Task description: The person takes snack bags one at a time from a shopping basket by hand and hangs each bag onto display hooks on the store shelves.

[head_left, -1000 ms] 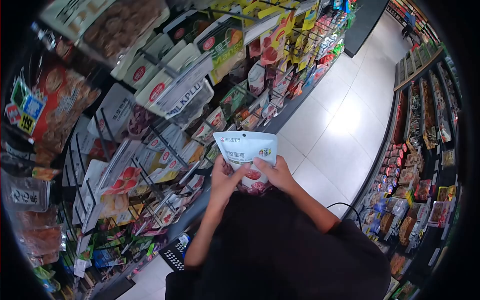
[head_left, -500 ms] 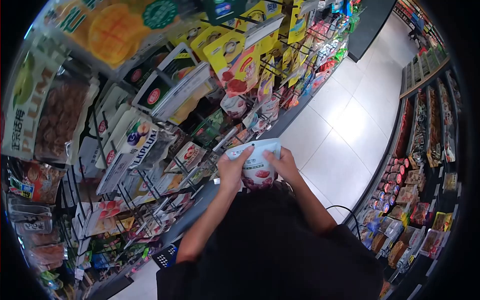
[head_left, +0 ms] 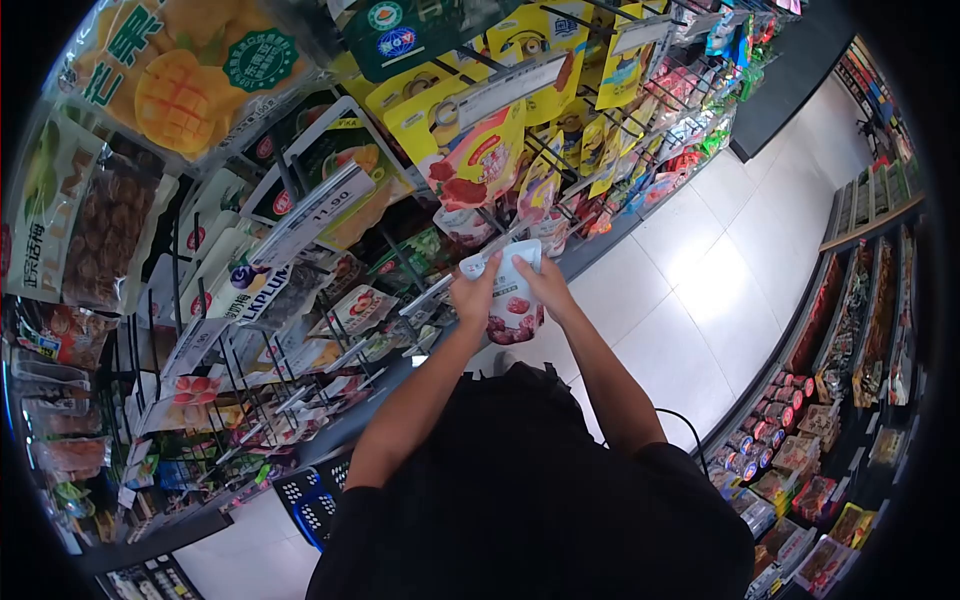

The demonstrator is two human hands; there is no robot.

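Observation:
Between my two hands is a pale blue and white snack pouch [head_left: 513, 303] with dark red dried fruit printed on its lower part. My left hand [head_left: 474, 292] grips its upper left side, thumb on the front. At the upper right side, my right hand [head_left: 545, 287] pinches it the same way. The pouch hangs upright close to the rack's hooks, beside a white price strip [head_left: 440, 290]. Just above it hang a yellow pouch [head_left: 478, 150] and a red-and-white pouch [head_left: 465, 225]. Fingers behind the pouch are hidden.
Hooks with price tags [head_left: 318, 215] stick out along the left rack, holding plum packs [head_left: 105, 225] and a mango pack [head_left: 185, 85]. A tiled aisle [head_left: 660, 310] runs to the right. Jars [head_left: 765, 425] line the right shelf. A blue-black basket [head_left: 312, 500] stands lower left.
My hands have carried the pouch forward and up, away from my body and nearer the hooks. My arms are more stretched out. The view has shifted slightly, showing more of the basket.

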